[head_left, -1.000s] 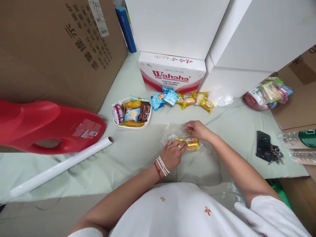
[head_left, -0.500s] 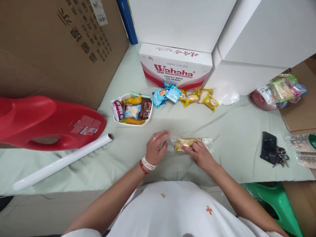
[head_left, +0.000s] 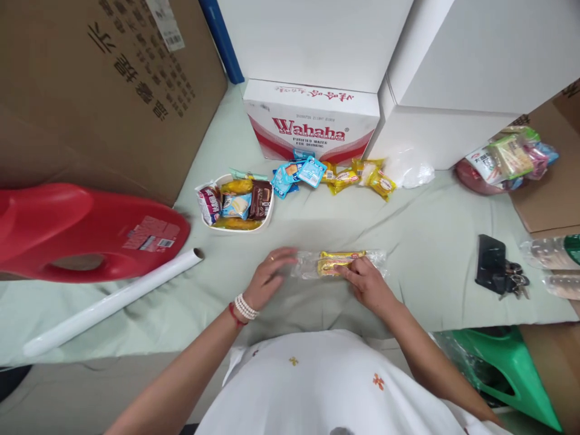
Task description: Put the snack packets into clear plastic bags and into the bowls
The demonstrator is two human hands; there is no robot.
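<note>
Two yellow-wrapped snack bars [head_left: 328, 266] lie side by side in a clear plastic bag [head_left: 308, 264] on the green cloth in front of me. My right hand [head_left: 369, 284] is closed over their right end, its fingers resting on the wrappers. At the bag's left end is my left hand [head_left: 270, 279], with fingers stretched out and thumb apart, holding nothing; its fingertips come close to the plastic, and I cannot tell if they touch. Beyond stands a white tub [head_left: 268, 225] of mixed wrapped snacks. Blue packets [head_left: 312, 171] and yellow packets [head_left: 344, 180] lie to its right.
A Wahaha water box [head_left: 312, 130] stands behind the packets. On the left are a red plastic jug [head_left: 113, 226] and a white roll [head_left: 113, 305]. Keys with a black case [head_left: 492, 263] and a bowl of snacks [head_left: 480, 178] are on the right. A crumpled clear bag [head_left: 410, 170] lies at the back.
My left hand has drawn a little to the left, and more of the bag's left end shows flat. My right hand stays on the snack bars. The whole view has shifted slightly.
</note>
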